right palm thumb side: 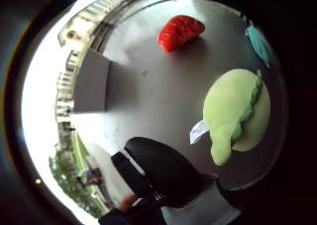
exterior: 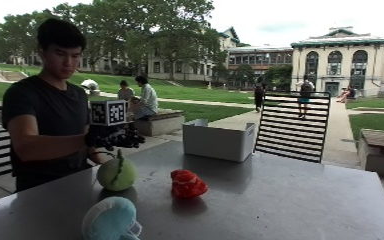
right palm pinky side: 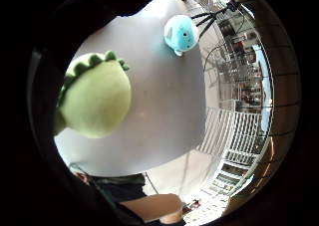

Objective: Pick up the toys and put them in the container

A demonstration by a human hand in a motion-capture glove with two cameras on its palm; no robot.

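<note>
Nearest the outside camera, a blue toy (exterior: 110,218) sits on the grey table (exterior: 298,200), close to the near edge. Behind it stands the green toy (exterior: 117,173), round and pale green with a darker ridge running over its top. Just beside it, toward the middle of the table, lies the red toy (exterior: 188,184); the two are near each other but apart.

Your gloved right hand (exterior: 115,137) hangs just above the green toy, not touching it. Your fingers (exterior: 133,140) look loosely curled with nothing in them; the toy is still resting on the table.

From the little-finger side of your palm, the green toy (right palm pinky side: 94,100) fills much of the view, so it is close under your hand, with the blue toy (right palm pinky side: 181,34) farther along the table. From the thumb side, one black gloved finger (right palm thumb side: 161,168) shows, bent over bare table, and beside it the green toy (right palm thumb side: 237,113) with a small white tag (right palm thumb side: 198,131) at its edge. The red toy (right palm thumb side: 180,31) lies beyond.

Farthest back, the white container (exterior: 217,141) stands open near the far edge of the table, well apart from all three toys. A black slatted chair (exterior: 290,127) stands behind it.
</note>
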